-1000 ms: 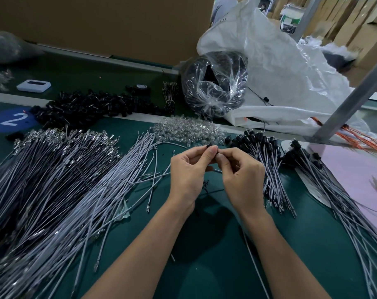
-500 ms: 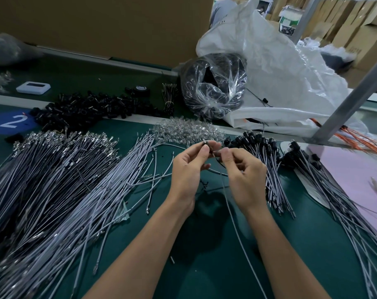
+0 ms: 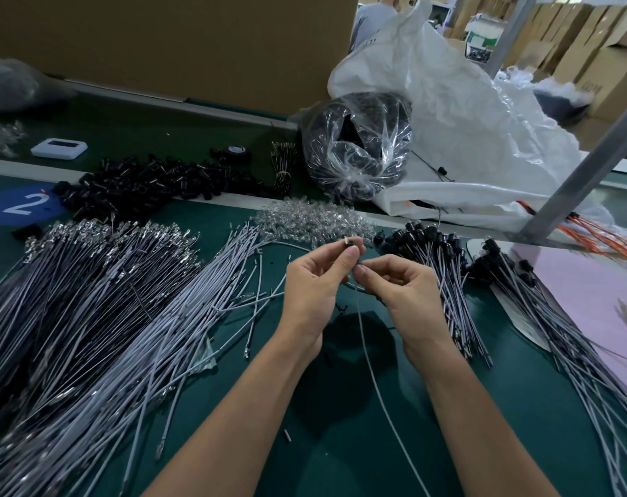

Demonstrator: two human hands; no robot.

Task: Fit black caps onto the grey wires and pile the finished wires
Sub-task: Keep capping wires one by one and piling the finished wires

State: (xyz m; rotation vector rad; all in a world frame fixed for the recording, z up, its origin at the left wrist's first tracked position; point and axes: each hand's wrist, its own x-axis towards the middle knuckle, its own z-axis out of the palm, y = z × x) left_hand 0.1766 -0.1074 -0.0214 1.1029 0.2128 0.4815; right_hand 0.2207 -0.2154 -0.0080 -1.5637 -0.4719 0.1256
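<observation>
the fingers (image 3: 351,256) of the left hand (image 3: 312,281) pinch the black cap (image 3: 350,245), those of the right hand (image 3: 405,292) pinch the grey wire (image 3: 374,382) entering it, now drawn slightly apart, just left of the pile of capped wires (image 3: 444,281), so i judge the cap nearly seated.

Both bare forearms are reaching forward and angling inward, bringing the wrists close together. The left hand (image 3: 315,285) is pinching a black cap (image 3: 349,245) between thumb and forefinger, its other fingers curling loosely. The right hand (image 3: 407,292), knuckles facing up, is pinching a grey wire (image 3: 367,353) at its fingertips, just beside the left thumb.
</observation>
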